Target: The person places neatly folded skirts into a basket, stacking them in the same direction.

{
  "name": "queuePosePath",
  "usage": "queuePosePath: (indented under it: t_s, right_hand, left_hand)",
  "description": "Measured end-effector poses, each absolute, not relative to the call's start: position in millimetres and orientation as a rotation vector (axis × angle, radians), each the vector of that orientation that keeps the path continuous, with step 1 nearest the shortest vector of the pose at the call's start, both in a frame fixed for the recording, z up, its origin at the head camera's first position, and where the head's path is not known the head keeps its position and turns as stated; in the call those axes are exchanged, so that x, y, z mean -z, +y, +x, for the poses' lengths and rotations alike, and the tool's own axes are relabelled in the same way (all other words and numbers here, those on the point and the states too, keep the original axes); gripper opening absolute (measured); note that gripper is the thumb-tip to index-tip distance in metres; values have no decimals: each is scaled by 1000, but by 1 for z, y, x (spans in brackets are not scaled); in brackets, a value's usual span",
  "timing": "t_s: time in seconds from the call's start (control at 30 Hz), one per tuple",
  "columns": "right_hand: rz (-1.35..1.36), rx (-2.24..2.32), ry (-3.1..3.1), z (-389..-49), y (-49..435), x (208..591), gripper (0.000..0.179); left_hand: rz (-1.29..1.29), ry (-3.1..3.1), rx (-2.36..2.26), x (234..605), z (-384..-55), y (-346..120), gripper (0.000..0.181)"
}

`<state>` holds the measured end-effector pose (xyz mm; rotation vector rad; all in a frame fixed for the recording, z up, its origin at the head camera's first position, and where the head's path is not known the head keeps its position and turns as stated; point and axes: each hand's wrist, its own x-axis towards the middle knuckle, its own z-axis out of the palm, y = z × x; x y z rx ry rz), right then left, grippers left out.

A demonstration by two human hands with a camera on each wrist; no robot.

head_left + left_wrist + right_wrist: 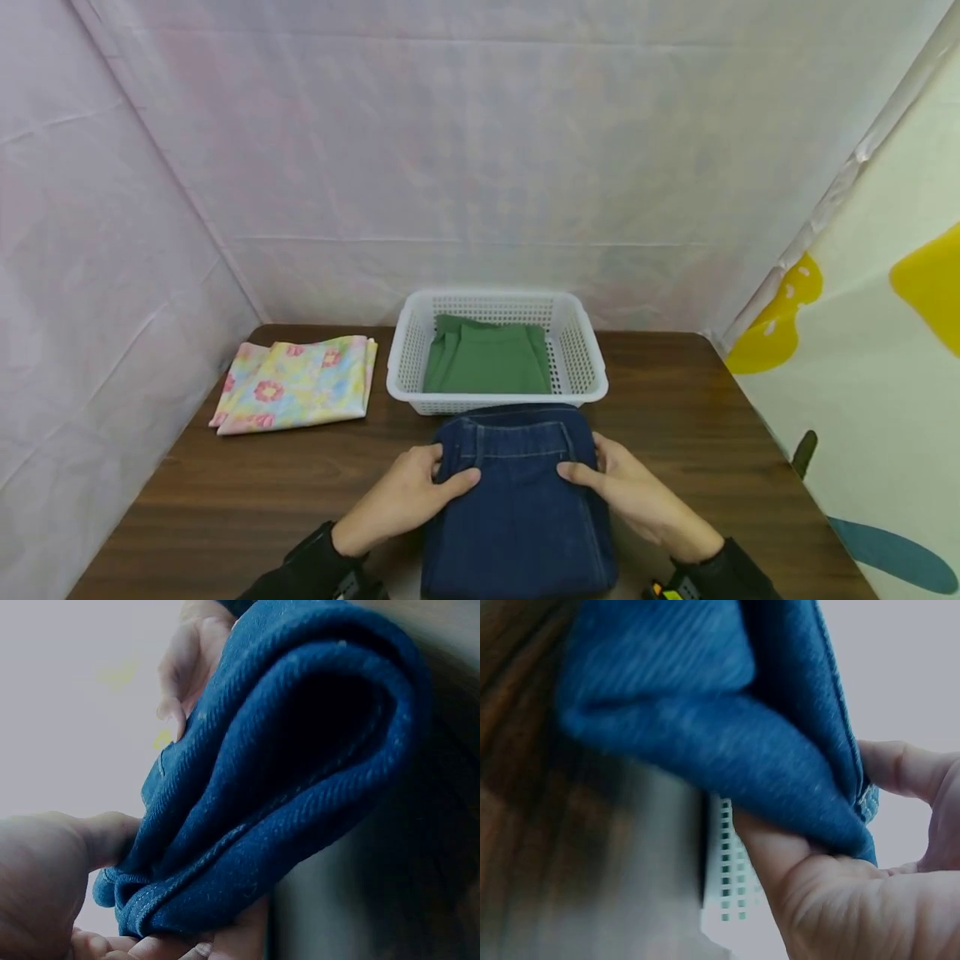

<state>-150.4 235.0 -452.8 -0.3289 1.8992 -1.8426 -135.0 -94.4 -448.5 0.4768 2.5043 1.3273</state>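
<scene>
Folded dark blue jeans (517,508) are held up at the table's near side, waistband toward the basket. My left hand (408,496) grips their left edge near the waistband, thumb on top and fingers underneath. On the opposite edge my right hand (637,492) pinches the denim the same way. Thick folded layers of the jeans (255,772) fill the left wrist view. Just beyond the waistband stands a white plastic basket (592,358) with perforated walls. Inside it lies a folded green garment (491,358).
A folded floral cloth (300,383) in yellow, pink and blue lies at the table's back left. The brown wooden table (675,400) meets a pale fabric wall (465,150) behind. Another fabric wall (862,383) with yellow and teal shapes hangs at the right.
</scene>
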Motion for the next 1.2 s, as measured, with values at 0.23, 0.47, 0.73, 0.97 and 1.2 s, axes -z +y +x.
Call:
queuePosePath:
  t_s: [0.23,0.47,0.73,0.97,1.2]
  right_hand:
    - [-363,1881,1811,-147,237,434,63]
    - [-384,1893,1803,-150,236,419,56]
    - [-452,1932,1773,-153,240,395,53]
    - [-484,1940,1851,-168,239,375,58]
    - [-478,1956,1940,-200,234,371,62]
  left_hand:
    - [503,2547,-1322,431,-133,-98,60]
    - [513,2588,-1299,417,-134,-102,60]
    - [524,2637,-1288,395,-137,-102,64]
    - [536,2722,-1286,378,-151,-100,64]
    - [441,2779,-1269,369,-175,-100,93]
